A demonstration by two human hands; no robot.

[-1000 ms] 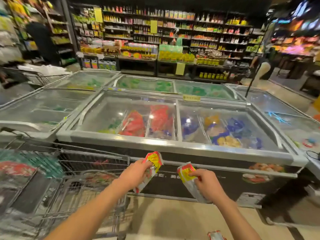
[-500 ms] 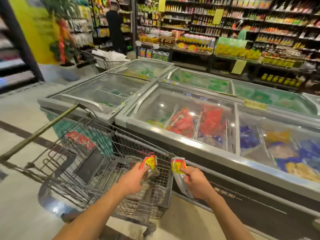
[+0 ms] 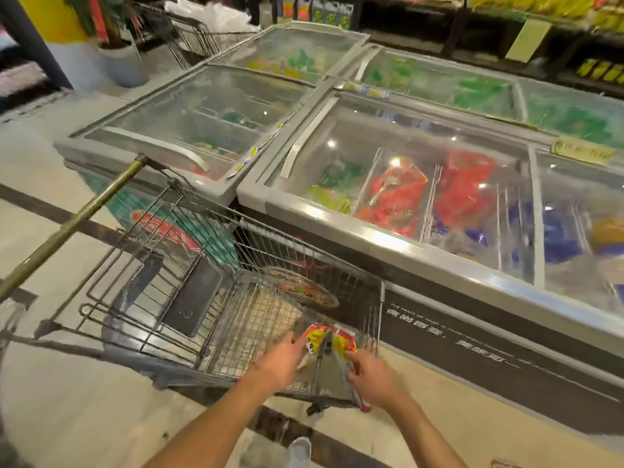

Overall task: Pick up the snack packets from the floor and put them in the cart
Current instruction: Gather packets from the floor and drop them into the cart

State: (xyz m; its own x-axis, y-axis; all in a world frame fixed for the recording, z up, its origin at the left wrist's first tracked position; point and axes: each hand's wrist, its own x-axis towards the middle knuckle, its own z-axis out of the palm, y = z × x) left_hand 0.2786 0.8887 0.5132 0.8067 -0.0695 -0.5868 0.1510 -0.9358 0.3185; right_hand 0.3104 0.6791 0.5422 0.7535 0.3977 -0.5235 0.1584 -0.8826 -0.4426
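**Two packets at the cart, not yet dropped**

Two snack packets were in hand, one per side. Left hand (image 3: 280, 361) was closed on the left packet (image 3: 312, 339), red and yellow, held up by its top end. Right hand (image 3: 371, 376) gripped the right packet (image 3: 342, 342), same colours, its clear lower part trailing down past the wrist. Both packets sat just beside each other, approx. over the near right corner of the cart (image 3: 216, 332), right at its wire rim. Blur made it hard to tell whether they were inside the rim or just above it.

Cart basket looked mostly bare; no other snack packets could be made out on its wire bottom. The round printed picture seen through the mesh seemed to be on the freezer (image 3: 388, 238) front behind, not in the cart.

Progress, as a judgement: pickup of these two done, drop-off not done, since both were gripped. Next step prob. just letting go over the basket.

Left to do: a red-edged item (image 3: 504, 464) lay on the floor (image 3: 456, 410) at the bottom right edge, poss. another packet, too cut off to be sure.
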